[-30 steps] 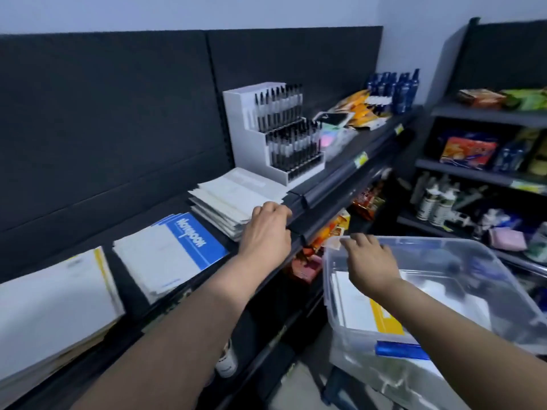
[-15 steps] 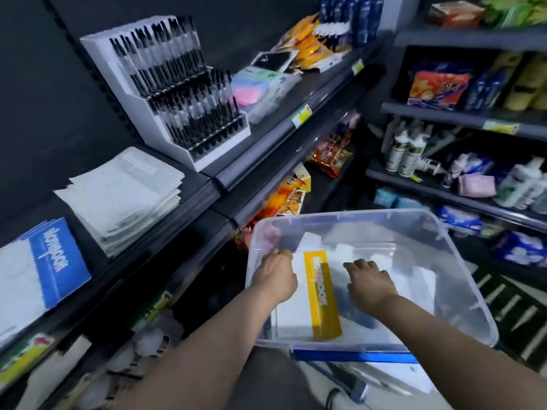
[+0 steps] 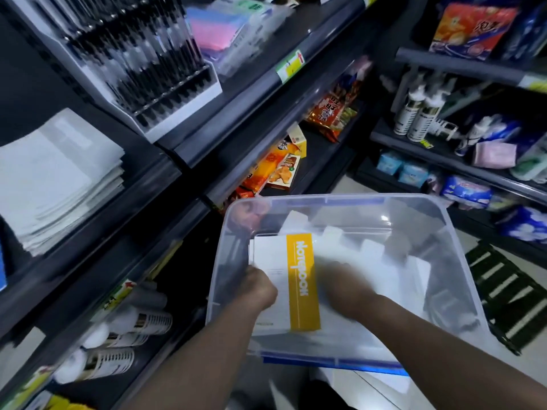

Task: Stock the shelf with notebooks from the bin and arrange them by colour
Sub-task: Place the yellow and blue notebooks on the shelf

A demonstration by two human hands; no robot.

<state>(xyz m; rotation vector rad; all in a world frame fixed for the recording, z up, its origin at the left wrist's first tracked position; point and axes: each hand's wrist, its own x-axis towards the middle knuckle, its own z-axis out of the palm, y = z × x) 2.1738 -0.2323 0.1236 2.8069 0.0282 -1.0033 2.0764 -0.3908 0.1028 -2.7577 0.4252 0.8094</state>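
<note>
Inside the clear bin [image 3: 325, 198], the left hand [image 3: 261, 290] grips the edge of a yellow-banded notebook [image 3: 302, 279], apparently to lift it; whether the blurred right hand [image 3: 349, 291] grips anything cannot be told.

Shelf [image 3: 118, 208]: dark, with a raised front lip.
Pen rack [image 3: 142, 63]: standing on it.
White notebooks [image 3: 56, 179]: stacked left of the pen rack.
Pastel pads [image 3: 219, 28]: right of the pen rack.

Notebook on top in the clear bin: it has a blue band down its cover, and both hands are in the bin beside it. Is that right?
Not quite. The band on the notebook is yellow, not blue, as the head view shows. The rest stands: it lies on top in the clear bin, with the left hand gripping its left edge and the right hand, blurred, at its right.
</note>
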